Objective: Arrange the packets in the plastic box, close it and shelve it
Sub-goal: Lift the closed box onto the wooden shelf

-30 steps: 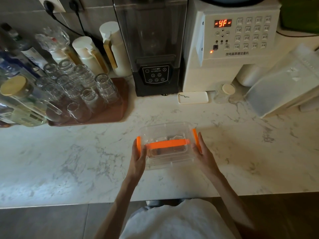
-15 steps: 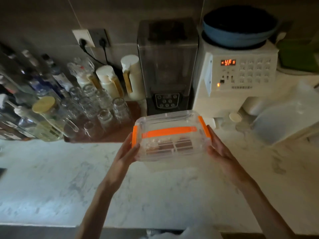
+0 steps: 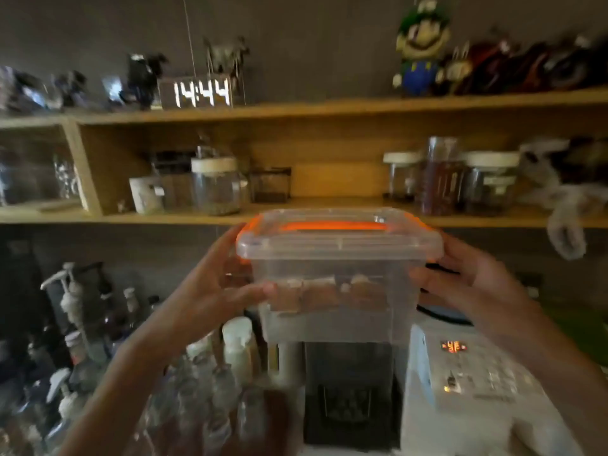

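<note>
- Two-tier wooden shelf (image 3: 329, 212) spans the wall; jars (image 3: 215, 184) stand on its lower board.
- Clear plastic box (image 3: 339, 274), lid shut with orange handle (image 3: 332, 226), is held in the air just below that board's front edge.
- Left hand (image 3: 214, 287) and right hand (image 3: 467, 274) clasp opposite sides, fingers curled against the walls.
- Brown packets (image 3: 325, 291) lie inside, low, blurred.
</note>
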A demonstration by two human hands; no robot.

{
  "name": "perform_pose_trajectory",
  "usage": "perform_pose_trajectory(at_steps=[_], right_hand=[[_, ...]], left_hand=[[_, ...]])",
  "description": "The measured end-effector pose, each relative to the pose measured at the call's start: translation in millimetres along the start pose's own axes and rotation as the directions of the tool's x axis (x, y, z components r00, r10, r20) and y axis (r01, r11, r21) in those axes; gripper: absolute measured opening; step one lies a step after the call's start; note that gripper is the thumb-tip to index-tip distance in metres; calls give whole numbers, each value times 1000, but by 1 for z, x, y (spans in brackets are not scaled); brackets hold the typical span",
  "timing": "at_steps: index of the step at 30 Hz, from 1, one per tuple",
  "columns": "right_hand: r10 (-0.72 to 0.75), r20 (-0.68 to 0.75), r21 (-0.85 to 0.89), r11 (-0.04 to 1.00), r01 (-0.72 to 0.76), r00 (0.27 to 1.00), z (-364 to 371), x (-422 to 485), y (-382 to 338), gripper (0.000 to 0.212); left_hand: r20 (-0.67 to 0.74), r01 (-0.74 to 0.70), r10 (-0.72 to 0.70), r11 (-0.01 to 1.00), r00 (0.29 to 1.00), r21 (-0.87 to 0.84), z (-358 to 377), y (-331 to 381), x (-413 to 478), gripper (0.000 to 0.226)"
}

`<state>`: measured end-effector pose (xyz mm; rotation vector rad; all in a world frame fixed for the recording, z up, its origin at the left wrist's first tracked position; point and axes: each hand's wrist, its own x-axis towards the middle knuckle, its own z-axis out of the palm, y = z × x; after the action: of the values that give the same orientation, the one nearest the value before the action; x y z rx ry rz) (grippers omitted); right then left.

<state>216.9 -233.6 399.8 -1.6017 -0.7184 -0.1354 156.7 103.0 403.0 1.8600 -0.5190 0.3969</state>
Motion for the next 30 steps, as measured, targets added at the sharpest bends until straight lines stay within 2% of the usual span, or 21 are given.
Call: perform_pose_trajectory(at_steps=[2, 4, 6, 12, 20, 25, 30], right_hand=[[-25, -22, 30, 999, 26, 999, -5, 27, -20, 56], [-38, -75, 14, 999, 39, 996, -11, 54, -37, 53], [-51, -113, -39, 998, 47, 992, -17, 78, -47, 44], [-18, -164, -103, 995, 1, 986, -36, 152, -48, 37], [84, -165, -136, 985, -107, 983, -50, 229, 0, 23], [128, -177, -99, 984, -147, 976, -58, 250, 33, 32], [152, -179, 13, 988, -152, 972, -59, 261, 57, 54]], left_hand=[[-47, -64, 68, 995, 997, 77, -6, 15, 35, 71], [-97, -100, 109, 991, 989, 86, -12, 25, 69, 55], [-86, -147, 153, 986, 984, 73, -18, 28, 100, 44], [-50, -162, 164, 986, 985, 31, -25, 10, 178, 40], [-63, -101, 100, 995, 993, -21, -28, -49, 248, 47], [-64, -66, 62, 996, 996, -67, -25, -81, 277, 48], [-90, -28, 19, 996, 996, -91, -14, -105, 291, 51]])
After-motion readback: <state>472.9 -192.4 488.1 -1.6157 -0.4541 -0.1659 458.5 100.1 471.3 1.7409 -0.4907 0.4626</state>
